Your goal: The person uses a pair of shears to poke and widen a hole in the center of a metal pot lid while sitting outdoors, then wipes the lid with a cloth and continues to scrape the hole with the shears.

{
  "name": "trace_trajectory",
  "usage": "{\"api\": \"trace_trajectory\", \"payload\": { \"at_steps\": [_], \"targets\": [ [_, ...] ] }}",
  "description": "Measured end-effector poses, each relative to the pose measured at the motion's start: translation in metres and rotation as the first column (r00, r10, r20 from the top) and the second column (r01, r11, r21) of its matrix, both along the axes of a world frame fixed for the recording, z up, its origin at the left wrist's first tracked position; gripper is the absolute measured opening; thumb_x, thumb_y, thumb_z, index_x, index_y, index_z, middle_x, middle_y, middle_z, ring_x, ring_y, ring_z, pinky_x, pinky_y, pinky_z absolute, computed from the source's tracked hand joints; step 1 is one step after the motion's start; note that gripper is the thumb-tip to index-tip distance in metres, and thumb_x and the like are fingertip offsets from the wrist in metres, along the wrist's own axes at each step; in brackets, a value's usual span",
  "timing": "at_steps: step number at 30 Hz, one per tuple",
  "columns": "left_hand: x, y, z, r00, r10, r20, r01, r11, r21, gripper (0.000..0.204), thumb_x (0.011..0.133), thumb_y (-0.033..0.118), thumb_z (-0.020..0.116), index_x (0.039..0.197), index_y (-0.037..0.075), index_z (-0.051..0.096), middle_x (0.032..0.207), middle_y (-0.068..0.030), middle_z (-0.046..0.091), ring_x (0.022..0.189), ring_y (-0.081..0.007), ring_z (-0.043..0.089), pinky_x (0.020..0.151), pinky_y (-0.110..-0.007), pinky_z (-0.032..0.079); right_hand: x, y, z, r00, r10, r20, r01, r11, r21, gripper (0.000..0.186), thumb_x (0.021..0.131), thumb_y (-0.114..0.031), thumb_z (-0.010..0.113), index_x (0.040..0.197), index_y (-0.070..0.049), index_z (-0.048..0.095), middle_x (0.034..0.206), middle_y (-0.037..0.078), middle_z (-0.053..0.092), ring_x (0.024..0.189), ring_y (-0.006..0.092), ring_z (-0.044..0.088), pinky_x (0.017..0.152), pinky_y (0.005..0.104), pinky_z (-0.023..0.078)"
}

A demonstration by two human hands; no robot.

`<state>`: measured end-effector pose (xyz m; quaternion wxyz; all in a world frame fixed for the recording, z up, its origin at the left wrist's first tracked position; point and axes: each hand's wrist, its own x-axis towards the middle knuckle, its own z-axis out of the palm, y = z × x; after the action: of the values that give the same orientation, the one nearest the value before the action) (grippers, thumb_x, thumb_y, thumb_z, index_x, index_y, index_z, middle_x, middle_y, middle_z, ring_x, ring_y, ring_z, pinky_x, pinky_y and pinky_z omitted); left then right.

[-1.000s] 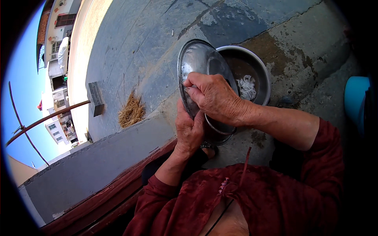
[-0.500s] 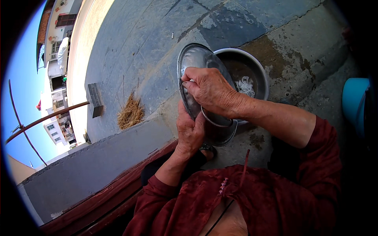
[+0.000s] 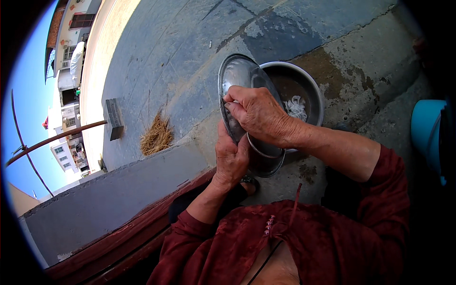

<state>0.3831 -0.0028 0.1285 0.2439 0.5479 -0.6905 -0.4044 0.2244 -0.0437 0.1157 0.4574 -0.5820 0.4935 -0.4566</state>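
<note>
A shiny round metal basin [image 3: 240,71] is tilted on its edge in front of me. My left hand [image 3: 231,156] grips its near-left side, thumb on the surface and the other fingers hidden behind. My right hand [image 3: 261,114] is closed against the left rim, fingers curled and thumb pressed in. Whatever it pinches, if anything, cannot be made out. Just behind, a larger metal washbasin [image 3: 319,88] on the ground holds dark water. In that water lies a crumpled white cloth [image 3: 295,108], partly hidden by my right forearm.
At the right stands a turquoise plastic tub [image 3: 427,128]. A low grey wall [image 3: 114,199] runs along my left, with a straw heap [image 3: 157,137] and a grey block [image 3: 113,118] beyond it. Wet patches darken the concrete [image 3: 351,76] beside the washbasin.
Both hands and the tilted basin sit slightly farther right and lower in view. My right hand stays closed at the rim; my left keeps its grip.
</note>
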Motion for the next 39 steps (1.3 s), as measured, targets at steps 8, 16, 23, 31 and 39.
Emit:
{"api": "trace_trajectory", "payload": {
  "at_steps": [8, 16, 23, 31, 39],
  "targets": [
    [-0.004, 0.003, 0.001, 1.000, 0.000, 0.006, 0.001, 0.999, -0.039, 0.046, 0.092, 0.011, 0.062, 0.132, -0.001, 0.043, 0.114, -0.0099, 0.059, 0.108, -0.0179, 0.056, 0.093, -0.031, 0.045, 0.001, 0.006, 0.005, 1.000, -0.004, 0.015, 0.004, 1.000, 0.014, 0.018, 0.095, -0.013, 0.054, 0.099, 0.003, 0.059, 0.082, 0.024, 0.065, 0.081, 0.0387, 0.068, 0.070, 0.0432, 0.052],
    [-0.004, 0.002, 0.000, 1.000, 0.016, -0.003, -0.016, 1.000, -0.015, 0.048, 0.092, 0.011, 0.062, 0.134, -0.001, 0.042, 0.119, -0.0111, 0.056, 0.113, -0.0188, 0.054, 0.097, -0.031, 0.043, 0.002, 0.011, 0.004, 0.999, -0.004, 0.048, 0.003, 1.000, 0.028, 0.018, 0.094, -0.015, 0.054, 0.096, 0.002, 0.060, 0.084, 0.025, 0.065, 0.083, 0.0417, 0.066, 0.073, 0.0477, 0.052],
    [-0.004, 0.000, 0.001, 0.999, 0.006, -0.046, -0.006, 1.000, 0.002, 0.049, 0.092, 0.013, 0.062, 0.135, -0.002, 0.041, 0.121, -0.0126, 0.056, 0.114, -0.0203, 0.054, 0.097, -0.032, 0.043, 0.000, 0.004, 0.007, 0.999, 0.015, 0.034, -0.017, 0.998, 0.060, 0.019, 0.094, -0.015, 0.054, 0.097, 0.003, 0.061, 0.085, 0.026, 0.065, 0.083, 0.0421, 0.066, 0.074, 0.0463, 0.052],
    [-0.003, 0.002, 0.001, 1.000, -0.022, 0.008, 0.022, 1.000, -0.011, 0.046, 0.092, 0.014, 0.063, 0.132, -0.001, 0.045, 0.119, -0.0128, 0.058, 0.110, -0.0213, 0.057, 0.094, -0.032, 0.045, -0.001, -0.024, 0.005, 0.997, -0.033, -0.073, 0.034, 0.999, 0.012, 0.017, 0.095, -0.013, 0.055, 0.098, 0.003, 0.060, 0.079, 0.020, 0.065, 0.075, 0.0298, 0.068, 0.068, 0.0387, 0.051],
    [-0.004, 0.001, 0.004, 0.999, -0.036, 0.003, 0.036, 0.998, -0.049, 0.044, 0.092, 0.010, 0.061, 0.132, 0.000, 0.044, 0.113, -0.0121, 0.060, 0.108, -0.0201, 0.058, 0.092, -0.032, 0.046, -0.002, -0.014, 0.006, 0.999, 0.001, -0.033, 0.001, 0.999, 0.036, 0.017, 0.093, -0.015, 0.054, 0.093, 0.001, 0.060, 0.081, 0.024, 0.064, 0.082, 0.0418, 0.065, 0.072, 0.0483, 0.050]
  ]
}}
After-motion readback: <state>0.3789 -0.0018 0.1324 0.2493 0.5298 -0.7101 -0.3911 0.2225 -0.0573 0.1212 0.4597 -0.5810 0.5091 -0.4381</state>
